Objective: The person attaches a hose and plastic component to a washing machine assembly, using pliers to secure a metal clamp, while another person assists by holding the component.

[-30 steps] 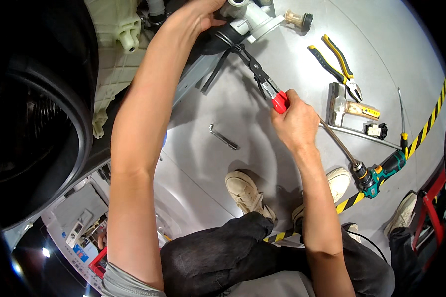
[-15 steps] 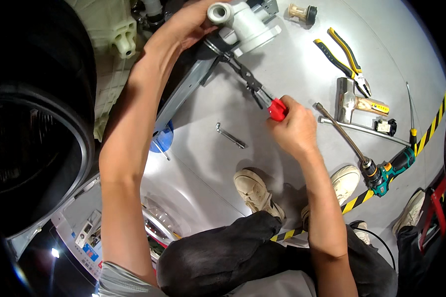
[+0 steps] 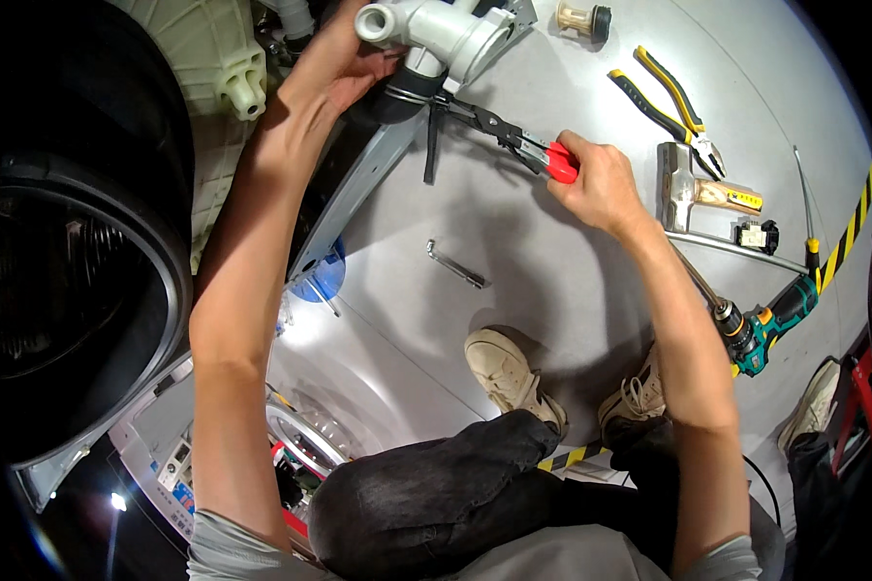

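Observation:
My right hand (image 3: 601, 184) is closed round the red grips of hose clamp pliers (image 3: 499, 128). The pliers' black jaws reach a wire clamp (image 3: 409, 95) on a black rubber hose (image 3: 393, 108); whether they grip it I cannot tell. That hose joins the underside of a white plastic pump housing (image 3: 446, 37) with a round side port. Against the housing's left side, my left hand (image 3: 357, 79) curls behind it, its fingertips hidden. A thin black bar (image 3: 431, 150) hangs down by the jaws.
A grey metal frame rail (image 3: 358, 198) slants below the hose, beside a large black round door opening (image 3: 87, 261). On the floor lie a small socket wrench (image 3: 455, 264), combination pliers (image 3: 683, 116), a hammer (image 3: 683, 184), a green drill (image 3: 770, 324) and a cylindrical filter (image 3: 581, 19).
The white housing has shifted left and turned. My right hand has moved up and to the right, and the pliers lie flatter. More of the hose and clamp shows.

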`<state>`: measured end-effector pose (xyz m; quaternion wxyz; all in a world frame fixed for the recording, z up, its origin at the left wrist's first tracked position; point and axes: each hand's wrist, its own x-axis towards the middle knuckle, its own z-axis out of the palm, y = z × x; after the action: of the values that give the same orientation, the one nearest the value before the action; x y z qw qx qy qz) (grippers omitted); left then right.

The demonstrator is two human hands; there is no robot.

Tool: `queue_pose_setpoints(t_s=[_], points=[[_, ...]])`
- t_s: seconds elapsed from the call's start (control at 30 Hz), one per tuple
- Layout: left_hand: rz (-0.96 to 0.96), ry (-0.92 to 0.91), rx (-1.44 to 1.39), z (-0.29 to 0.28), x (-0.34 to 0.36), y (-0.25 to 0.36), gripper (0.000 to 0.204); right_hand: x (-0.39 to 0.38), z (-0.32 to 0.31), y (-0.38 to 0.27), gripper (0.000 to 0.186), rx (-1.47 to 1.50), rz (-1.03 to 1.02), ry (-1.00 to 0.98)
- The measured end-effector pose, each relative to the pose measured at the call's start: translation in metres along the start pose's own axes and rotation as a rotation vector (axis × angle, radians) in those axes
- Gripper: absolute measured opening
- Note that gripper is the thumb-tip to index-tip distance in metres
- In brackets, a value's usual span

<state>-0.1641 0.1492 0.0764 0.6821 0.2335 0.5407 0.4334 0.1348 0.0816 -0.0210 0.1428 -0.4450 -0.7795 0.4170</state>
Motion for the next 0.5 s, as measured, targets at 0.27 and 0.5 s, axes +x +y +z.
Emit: queue_pose_setpoints(t_s=[0.27, 0.5], points=[[0.137, 0.272, 0.076, 0.032, -0.022, -0.005, 0.039, 0.002, -0.049, -0.012, 0.025, -0.207, -0.036, -0.094], [0.144, 0.507, 0.158, 0.045, -0.024, -0.011, 0.043, -0.017, -0.079, -0.069, 0.027, -0.376, 0.072, -0.164]])
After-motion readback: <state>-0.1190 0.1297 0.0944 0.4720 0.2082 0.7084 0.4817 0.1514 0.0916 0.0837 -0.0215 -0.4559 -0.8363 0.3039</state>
